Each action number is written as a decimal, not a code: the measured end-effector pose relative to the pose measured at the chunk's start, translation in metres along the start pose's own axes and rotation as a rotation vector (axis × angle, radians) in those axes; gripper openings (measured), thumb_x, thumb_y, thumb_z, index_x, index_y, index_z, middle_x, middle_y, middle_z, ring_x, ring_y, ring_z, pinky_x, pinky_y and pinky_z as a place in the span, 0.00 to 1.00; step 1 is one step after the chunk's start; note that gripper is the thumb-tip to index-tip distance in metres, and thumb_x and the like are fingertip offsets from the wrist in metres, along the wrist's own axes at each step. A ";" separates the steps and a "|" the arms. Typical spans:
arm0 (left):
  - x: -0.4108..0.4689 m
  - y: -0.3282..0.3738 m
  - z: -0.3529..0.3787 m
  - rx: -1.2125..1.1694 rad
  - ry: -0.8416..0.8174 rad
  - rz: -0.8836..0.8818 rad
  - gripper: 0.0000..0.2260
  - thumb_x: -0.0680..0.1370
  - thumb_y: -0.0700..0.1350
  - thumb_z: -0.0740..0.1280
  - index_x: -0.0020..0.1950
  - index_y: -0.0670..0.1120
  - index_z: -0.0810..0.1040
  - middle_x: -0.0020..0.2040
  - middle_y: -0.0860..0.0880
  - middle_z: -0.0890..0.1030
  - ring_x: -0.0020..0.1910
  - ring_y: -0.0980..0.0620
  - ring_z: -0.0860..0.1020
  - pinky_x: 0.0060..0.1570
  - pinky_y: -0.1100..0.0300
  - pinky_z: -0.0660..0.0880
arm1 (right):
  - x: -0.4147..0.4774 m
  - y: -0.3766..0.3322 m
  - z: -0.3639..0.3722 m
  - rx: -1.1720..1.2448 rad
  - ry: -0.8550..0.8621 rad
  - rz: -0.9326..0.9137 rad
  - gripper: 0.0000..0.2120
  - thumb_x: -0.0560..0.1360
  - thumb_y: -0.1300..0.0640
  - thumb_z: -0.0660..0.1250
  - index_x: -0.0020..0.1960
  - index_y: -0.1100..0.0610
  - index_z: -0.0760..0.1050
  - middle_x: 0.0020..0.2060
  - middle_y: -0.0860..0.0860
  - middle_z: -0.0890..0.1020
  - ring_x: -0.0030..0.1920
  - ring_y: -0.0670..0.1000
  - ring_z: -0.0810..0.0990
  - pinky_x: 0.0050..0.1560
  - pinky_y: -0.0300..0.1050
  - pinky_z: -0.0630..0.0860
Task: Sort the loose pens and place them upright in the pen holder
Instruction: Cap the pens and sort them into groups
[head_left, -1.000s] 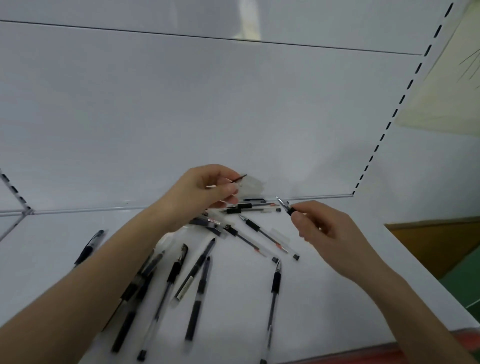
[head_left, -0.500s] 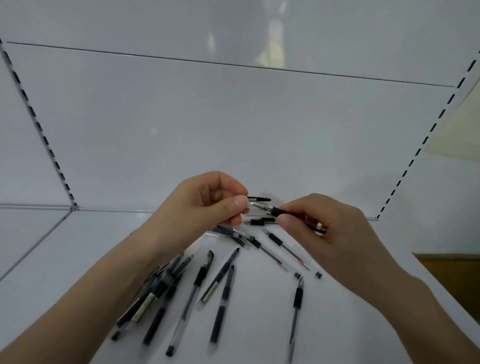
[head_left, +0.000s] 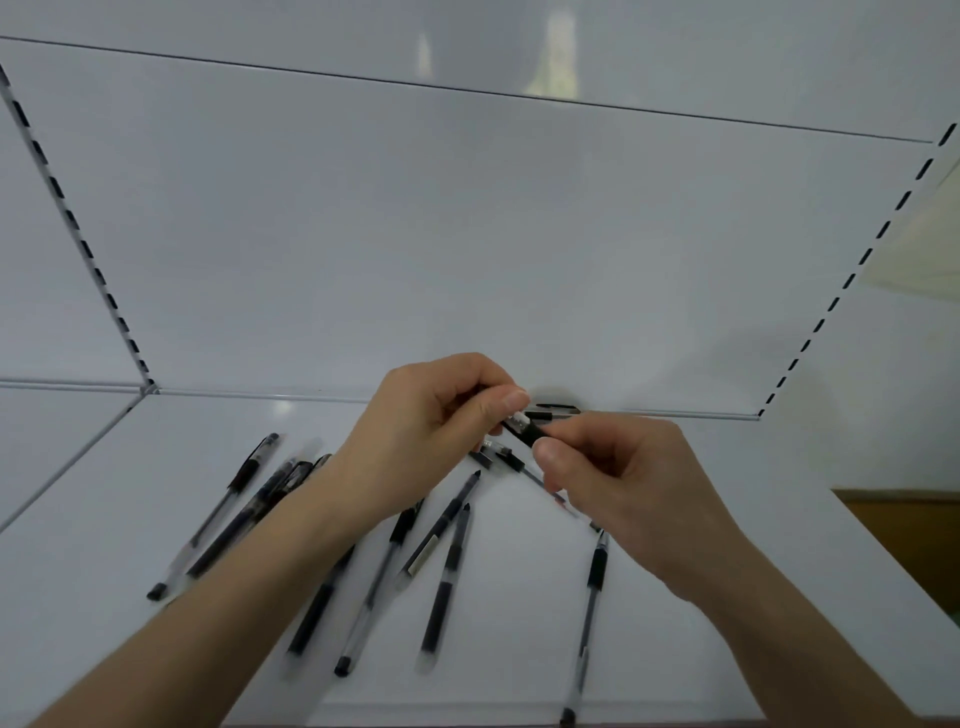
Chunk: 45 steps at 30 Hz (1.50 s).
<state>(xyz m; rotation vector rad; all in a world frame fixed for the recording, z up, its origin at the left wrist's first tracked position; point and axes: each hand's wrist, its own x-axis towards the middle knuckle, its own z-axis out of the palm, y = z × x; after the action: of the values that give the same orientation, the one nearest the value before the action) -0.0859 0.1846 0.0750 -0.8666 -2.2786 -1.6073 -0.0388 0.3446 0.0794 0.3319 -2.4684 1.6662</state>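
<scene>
Above the far middle of the shelf (head_left: 519, 623), both hands share the held pen (head_left: 527, 431). The left hand (head_left: 431, 441) pinches its pale end between thumb and forefinger, and the right hand (head_left: 623, 483) pinches the black section just beside it, so each grip is closed on that one pen. The loose pens (head_left: 447, 571) lie flat and scattered nearer. Some cross each other, a cluster at the left lies partly under the left forearm, and one lies alone at the near right. No pen holder is in view.

These look like light, stiff plastic sticks with smooth clear barrels that would likely roll or slip. The black band on each barrel seems the surest place to take hold. Caps and tips look small and easily knocked loose, so it seems wise to lift one pen at a time where they cross.
</scene>
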 end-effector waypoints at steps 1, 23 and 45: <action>0.000 -0.003 0.000 -0.008 -0.006 -0.014 0.05 0.72 0.50 0.65 0.37 0.54 0.76 0.31 0.56 0.78 0.29 0.61 0.74 0.33 0.72 0.69 | 0.000 0.004 0.002 0.024 -0.005 0.026 0.13 0.73 0.60 0.66 0.31 0.49 0.77 0.22 0.43 0.76 0.23 0.41 0.69 0.27 0.29 0.65; -0.005 -0.085 -0.050 0.728 -0.147 -0.401 0.10 0.77 0.52 0.63 0.47 0.47 0.78 0.32 0.56 0.73 0.33 0.60 0.71 0.35 0.60 0.67 | 0.052 0.086 0.016 -0.749 -0.127 0.063 0.10 0.75 0.54 0.64 0.50 0.60 0.76 0.44 0.52 0.79 0.48 0.53 0.77 0.48 0.46 0.73; 0.027 -0.101 -0.009 0.791 -0.357 -0.169 0.07 0.74 0.41 0.66 0.49 0.41 0.81 0.50 0.44 0.80 0.50 0.45 0.77 0.51 0.55 0.71 | 0.015 0.086 -0.034 -0.237 0.140 0.233 0.06 0.73 0.60 0.65 0.39 0.52 0.75 0.31 0.48 0.79 0.30 0.45 0.75 0.33 0.35 0.71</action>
<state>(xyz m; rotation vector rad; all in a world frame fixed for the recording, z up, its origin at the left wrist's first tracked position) -0.1675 0.1620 0.0125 -0.7854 -2.9328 -0.4794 -0.0760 0.4053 0.0184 -0.1000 -2.6404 1.3926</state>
